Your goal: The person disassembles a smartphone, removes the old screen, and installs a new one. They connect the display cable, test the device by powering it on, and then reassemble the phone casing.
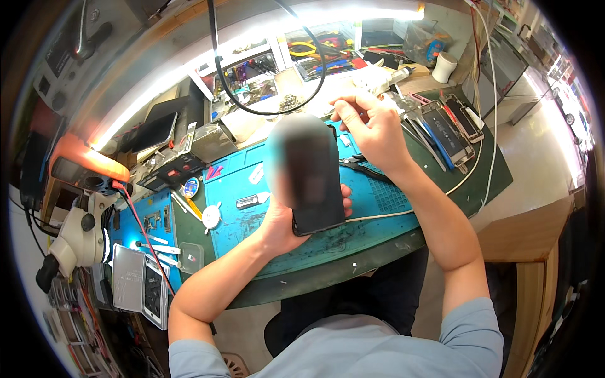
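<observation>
In my left hand [282,222] is a black smartphone [318,201], held upright above the blue work mat [242,217]. My fingers wrap round its back and show at its right edge. A blurred patch hides the phone's upper left part. My right hand [375,129] is raised beside the phone's top right, its fingers curled toward the thumb; whether anything small is between them I cannot make out. Below it lie black-handled pliers [362,166]. A white cable [381,216] runs rightward from beside the phone's lower edge.
Opened phones [444,132] and tweezers [423,140] lie at the right. An orange multimeter [88,167] and a white microscope part [82,236] stand at the left. A black cable loop [261,112] hangs over the bench's back, before tool trays [321,50]. A white-framed device [154,290] sits at the left edge.
</observation>
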Demonstrator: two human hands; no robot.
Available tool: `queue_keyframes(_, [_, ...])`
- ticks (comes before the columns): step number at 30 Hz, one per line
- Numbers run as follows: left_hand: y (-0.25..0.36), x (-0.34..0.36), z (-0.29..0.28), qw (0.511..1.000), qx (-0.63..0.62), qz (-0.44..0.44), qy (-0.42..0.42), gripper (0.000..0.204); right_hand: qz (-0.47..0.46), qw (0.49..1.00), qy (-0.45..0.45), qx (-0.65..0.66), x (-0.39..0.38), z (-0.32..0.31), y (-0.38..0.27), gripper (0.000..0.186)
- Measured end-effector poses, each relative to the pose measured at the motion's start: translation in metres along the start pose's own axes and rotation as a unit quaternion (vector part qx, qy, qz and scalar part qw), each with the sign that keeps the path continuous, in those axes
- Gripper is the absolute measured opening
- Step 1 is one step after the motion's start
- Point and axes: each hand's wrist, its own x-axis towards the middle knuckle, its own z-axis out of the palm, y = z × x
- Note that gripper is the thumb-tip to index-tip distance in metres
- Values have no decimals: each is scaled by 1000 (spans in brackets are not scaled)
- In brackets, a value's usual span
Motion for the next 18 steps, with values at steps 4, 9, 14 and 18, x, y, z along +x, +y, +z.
queue_keyframes(4, [1,2,0,1000,-29,-10,-2,103,-66,993,-3,-95,0,-5,8,17])
queue_keyframes(9, [2,2,5,997,-73,-3,1,97,-214,966,-20,-142,-2,1,16,25])
queue_keyframes(14, [3,4,12,998,-67,-3,10,94,-234,958,-55,-158,-4,-1,16,34])
queue_keyframes(18, [2,4,16,998,-61,0,14,94,-214,965,-37,-149,-4,-3,16,31])
